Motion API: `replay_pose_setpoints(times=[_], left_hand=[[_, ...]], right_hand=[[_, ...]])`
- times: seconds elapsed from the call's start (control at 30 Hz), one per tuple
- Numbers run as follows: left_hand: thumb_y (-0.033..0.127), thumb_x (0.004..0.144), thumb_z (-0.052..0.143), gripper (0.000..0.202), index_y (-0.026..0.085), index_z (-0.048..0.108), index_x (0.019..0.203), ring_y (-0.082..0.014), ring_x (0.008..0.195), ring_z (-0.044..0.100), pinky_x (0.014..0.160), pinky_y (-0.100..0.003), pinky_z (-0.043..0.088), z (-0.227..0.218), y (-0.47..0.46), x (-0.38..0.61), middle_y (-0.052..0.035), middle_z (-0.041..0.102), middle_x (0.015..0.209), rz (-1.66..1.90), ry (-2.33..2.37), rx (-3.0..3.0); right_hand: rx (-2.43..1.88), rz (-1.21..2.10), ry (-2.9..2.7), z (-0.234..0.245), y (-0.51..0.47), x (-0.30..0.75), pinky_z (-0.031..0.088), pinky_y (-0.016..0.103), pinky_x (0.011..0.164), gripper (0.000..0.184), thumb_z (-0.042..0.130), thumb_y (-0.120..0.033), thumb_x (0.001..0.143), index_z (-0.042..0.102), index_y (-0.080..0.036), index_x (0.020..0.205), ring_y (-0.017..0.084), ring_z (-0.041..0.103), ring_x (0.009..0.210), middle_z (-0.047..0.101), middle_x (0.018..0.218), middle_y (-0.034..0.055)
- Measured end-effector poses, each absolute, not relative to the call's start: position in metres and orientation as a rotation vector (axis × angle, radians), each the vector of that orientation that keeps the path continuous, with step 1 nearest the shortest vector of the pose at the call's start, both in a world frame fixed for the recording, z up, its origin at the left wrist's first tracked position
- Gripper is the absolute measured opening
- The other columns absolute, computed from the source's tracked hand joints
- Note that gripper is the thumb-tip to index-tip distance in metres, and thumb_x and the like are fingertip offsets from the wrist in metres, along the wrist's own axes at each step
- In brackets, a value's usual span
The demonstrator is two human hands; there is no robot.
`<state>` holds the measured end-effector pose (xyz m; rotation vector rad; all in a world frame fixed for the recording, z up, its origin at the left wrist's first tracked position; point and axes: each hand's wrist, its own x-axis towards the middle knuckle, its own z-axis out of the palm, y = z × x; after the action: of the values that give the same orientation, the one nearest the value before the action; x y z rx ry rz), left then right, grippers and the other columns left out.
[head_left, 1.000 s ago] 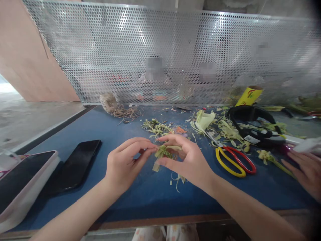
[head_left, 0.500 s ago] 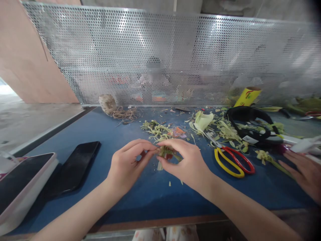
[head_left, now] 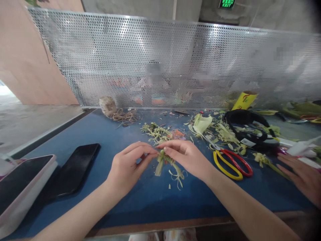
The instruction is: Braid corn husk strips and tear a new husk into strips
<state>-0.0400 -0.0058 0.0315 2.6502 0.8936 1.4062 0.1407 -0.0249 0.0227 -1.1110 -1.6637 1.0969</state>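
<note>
My left hand (head_left: 130, 164) is closed, thumb and fingertips pinched together at the left end of a small bundle of green plant strips (head_left: 165, 157). Whatever thin bit lies in that pinch is too small to make out. From the right, my right hand (head_left: 187, 155) grips the bundle between thumb and fingers. Loose pale strips (head_left: 178, 175) hang out below, over the blue table (head_left: 140, 204). Just behind my hands lie a pile of twisted green strips (head_left: 156, 130) and an orange scrap (head_left: 177, 134).
Scissors with red and yellow handles (head_left: 233, 164) lie right of my hands, near another person's hand (head_left: 299, 172). Behind them are husk scraps (head_left: 225, 132) and a black headband (head_left: 244, 122). Twine (head_left: 125, 116) lies back left, a phone (head_left: 77, 169) at left. A perforated metal screen (head_left: 125, 60) borders the back.
My right fingers have straightened and shifted over the top of the bundle, so its hanging strips show more. The view has tilted up slightly. My left hand keeps its pinch.
</note>
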Motion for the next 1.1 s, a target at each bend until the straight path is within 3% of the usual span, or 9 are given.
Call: replay_pose_setpoints(times=[0.13, 0.33, 0.63, 0.7, 0.83, 0.93, 1.1], left_hand=[[0.011, 0.075, 0.057, 0.009, 0.018, 0.061, 0.072, -0.0089, 0.066, 0.060, 0.065, -0.017, 0.050, 0.029, -0.005, -0.040, 0.0008, 0.064, 0.071, 1.363, 0.885, 2.613], [0.010, 0.075, 0.057, 0.009, 0.018, 0.060, 0.072, -0.0092, 0.067, 0.060, 0.066, -0.017, 0.050, 0.025, -0.003, -0.040, -0.0002, 0.064, 0.072, 1.355, 0.799, 2.605], [0.011, 0.076, 0.056, 0.008, 0.019, 0.060, 0.077, -0.0104, 0.070, 0.061, 0.069, -0.019, 0.050, 0.022, -0.004, -0.041, -0.0013, 0.063, 0.076, 1.328, 0.726, 2.649], [0.012, 0.076, 0.056, 0.008, 0.018, 0.060, 0.075, -0.0103, 0.068, 0.061, 0.067, -0.018, 0.050, 0.022, -0.003, -0.040, -0.0009, 0.063, 0.074, 1.333, 0.776, 2.622], [0.013, 0.077, 0.054, 0.008, 0.018, 0.058, 0.072, -0.0099, 0.067, 0.060, 0.063, -0.017, 0.050, 0.020, 0.000, -0.038, 0.0000, 0.063, 0.072, 1.318, 0.842, 2.591], [0.011, 0.078, 0.052, 0.008, 0.017, 0.057, 0.076, -0.0091, 0.068, 0.059, 0.064, -0.017, 0.048, 0.015, 0.003, -0.037, -0.0007, 0.061, 0.074, 1.346, 0.809, 2.630], [0.010, 0.079, 0.051, 0.008, 0.017, 0.056, 0.079, -0.0090, 0.070, 0.058, 0.066, -0.018, 0.048, 0.010, 0.006, -0.037, -0.0012, 0.059, 0.076, 1.371, 0.746, 2.692]], right_hand=[[-1.137, 1.184, -1.625, 0.020, -0.021, 0.141, 0.046, 0.023, 0.060, 0.017, 0.053, -0.034, 0.078, 0.065, -0.021, 0.078, 0.011, 0.058, 0.063, 0.063, 0.068, 0.0006], [-1.090, 1.104, -1.593, 0.022, -0.023, 0.138, 0.045, 0.020, 0.057, 0.010, 0.055, -0.022, 0.075, 0.063, -0.020, 0.070, 0.009, 0.056, 0.058, 0.060, 0.064, -0.0019], [-1.139, 1.256, -1.497, 0.015, -0.018, 0.139, 0.042, 0.022, 0.047, 0.014, 0.057, -0.028, 0.074, 0.061, -0.018, 0.066, 0.009, 0.050, 0.046, 0.055, 0.053, -0.0029], [-1.149, 1.111, -1.569, 0.017, -0.021, 0.139, 0.046, 0.024, 0.054, 0.012, 0.055, -0.026, 0.075, 0.063, -0.020, 0.071, 0.011, 0.056, 0.056, 0.061, 0.063, -0.0006], [-1.052, 0.464, -1.771, 0.020, -0.028, 0.136, 0.045, 0.032, 0.080, 0.015, 0.057, -0.027, 0.076, 0.065, -0.025, 0.088, 0.016, 0.059, 0.087, 0.066, 0.092, 0.0012], [-1.039, 0.147, -1.814, 0.016, -0.029, 0.134, 0.041, 0.036, 0.085, 0.008, 0.063, -0.028, 0.072, 0.066, -0.025, 0.078, 0.018, 0.058, 0.088, 0.068, 0.086, 0.0006], [-1.036, -0.028, -1.845, 0.012, -0.026, 0.132, 0.043, 0.035, 0.077, 0.007, 0.061, -0.019, 0.073, 0.065, -0.023, 0.069, 0.017, 0.059, 0.079, 0.068, 0.079, 0.0001]])
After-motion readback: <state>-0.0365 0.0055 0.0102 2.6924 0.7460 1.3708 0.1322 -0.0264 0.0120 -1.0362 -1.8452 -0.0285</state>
